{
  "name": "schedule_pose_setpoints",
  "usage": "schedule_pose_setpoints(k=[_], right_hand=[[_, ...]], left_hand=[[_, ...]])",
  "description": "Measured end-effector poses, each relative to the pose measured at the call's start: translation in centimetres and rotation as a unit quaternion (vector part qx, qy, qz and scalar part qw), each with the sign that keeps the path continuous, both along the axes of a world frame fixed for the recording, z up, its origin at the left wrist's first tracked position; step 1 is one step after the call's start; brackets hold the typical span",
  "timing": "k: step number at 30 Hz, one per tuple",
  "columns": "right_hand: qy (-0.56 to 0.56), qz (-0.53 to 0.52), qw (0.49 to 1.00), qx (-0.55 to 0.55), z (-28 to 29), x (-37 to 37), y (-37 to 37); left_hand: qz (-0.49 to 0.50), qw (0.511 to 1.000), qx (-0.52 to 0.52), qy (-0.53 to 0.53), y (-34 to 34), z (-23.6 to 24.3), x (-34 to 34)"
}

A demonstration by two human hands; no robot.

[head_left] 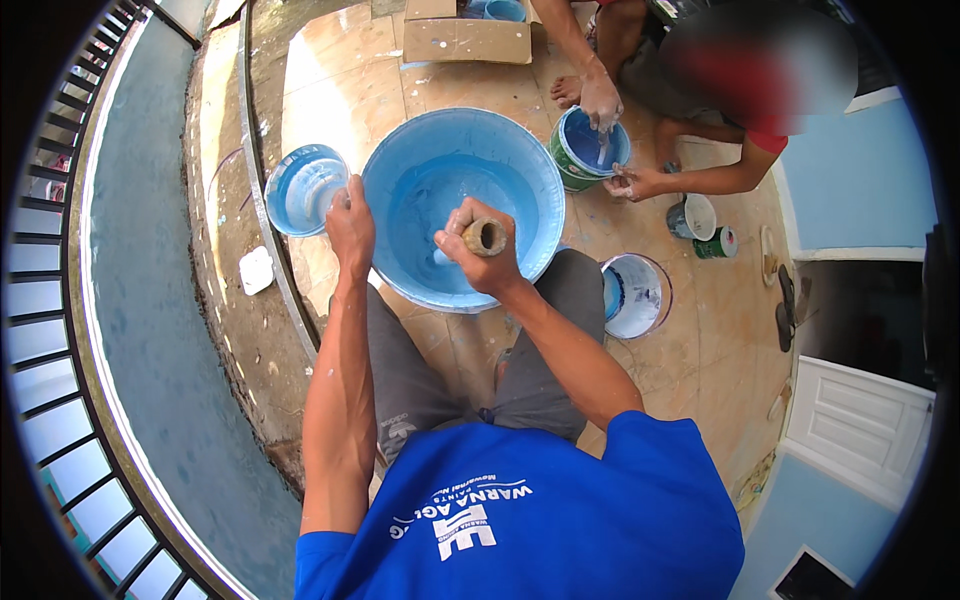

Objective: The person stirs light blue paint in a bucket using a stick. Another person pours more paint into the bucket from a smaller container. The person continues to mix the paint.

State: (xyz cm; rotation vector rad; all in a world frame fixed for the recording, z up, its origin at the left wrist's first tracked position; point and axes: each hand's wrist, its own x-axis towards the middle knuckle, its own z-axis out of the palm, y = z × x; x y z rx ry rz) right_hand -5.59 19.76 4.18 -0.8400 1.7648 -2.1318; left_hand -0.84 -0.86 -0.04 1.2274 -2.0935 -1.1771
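My left hand (350, 220) is closed where the rim of a small blue tub (283, 198) meets the left rim of the large blue basin (530, 160); I cannot tell which rim it grips. My right hand (470, 255) is wrapped round an upright, hollow-ended cylindrical stick (487, 236) over the basin, which holds light blue liquid. The lower end of the stick is hidden beneath my hand. The basin stands in front of me, between and beyond my knees.
A co-worker's hands (601, 100) work at a green bucket (574, 162). Right are a white bucket (645, 295), cans (714, 243) and sandals (785, 305); behind, cardboard (467, 42). A metal edge (290, 290) and railing (45, 350) run along the left.
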Motion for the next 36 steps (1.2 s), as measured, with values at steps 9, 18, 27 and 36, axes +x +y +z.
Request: schedule_pose_setpoints(k=[9, 18, 27, 36], right_hand=[[0.171, -0.040, 0.979, 0.106, 2.1, -4.5, 3.0], [0.157, -0.207, 0.965, -0.026, -1.0, -5.2, -6.1], [0.046, -0.014, 0.999, 0.008, 0.2, 1.3, -2.2], [0.102, 0.033, 0.988, 0.114, 1.7, -1.4, 2.8]], left_hand=[[0.004, 1.000, 0.000, 0.008, 0.2, 0.1, 0.0], [-0.007, 1.000, 0.007, 0.019, 0.2, 0.2, -0.2], [-0.002, 1.000, 0.011, 0.027, 0.3, 0.1, 0.0], [0.001, 1.000, 0.014, 0.010, 0.3, 0.2, 0.0]])
